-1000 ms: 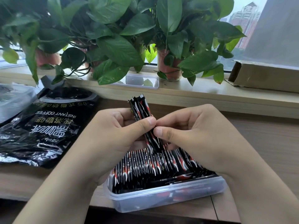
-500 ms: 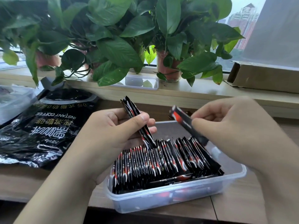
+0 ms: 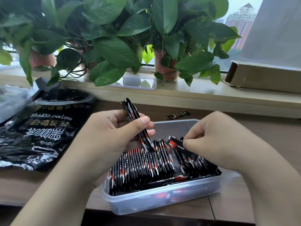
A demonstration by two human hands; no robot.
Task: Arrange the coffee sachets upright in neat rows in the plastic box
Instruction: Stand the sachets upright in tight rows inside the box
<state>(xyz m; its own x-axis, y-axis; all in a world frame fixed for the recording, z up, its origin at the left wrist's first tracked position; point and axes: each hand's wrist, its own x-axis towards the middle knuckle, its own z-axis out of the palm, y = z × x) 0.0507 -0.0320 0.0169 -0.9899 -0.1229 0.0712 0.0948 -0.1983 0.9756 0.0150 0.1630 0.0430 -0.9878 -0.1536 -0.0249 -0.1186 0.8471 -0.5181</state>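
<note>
A clear plastic box (image 3: 162, 197) sits at the table's near edge, with several black-and-red coffee sachets (image 3: 140, 167) standing upright in a row inside. My left hand (image 3: 114, 132) grips a small bundle of sachets (image 3: 135, 121), tilted, above the box's left part. My right hand (image 3: 216, 141) pinches a single sachet (image 3: 175, 141) and holds it down among the standing ones at the right end of the row. A few sachets lie flat along the box's near wall. One loose sachet (image 3: 178, 115) lies on the table behind the box.
A black instant-coffee bag (image 3: 40, 129) lies flat to the left. Potted plants (image 3: 166, 69) and a small clear container (image 3: 138, 82) stand on the window sill behind. A cardboard box (image 3: 263, 75) rests on the sill at the right.
My right hand pulled one sachet from the bundle, swung right, then lowered it into the row in the box. My left hand kept the bundle almost still.
</note>
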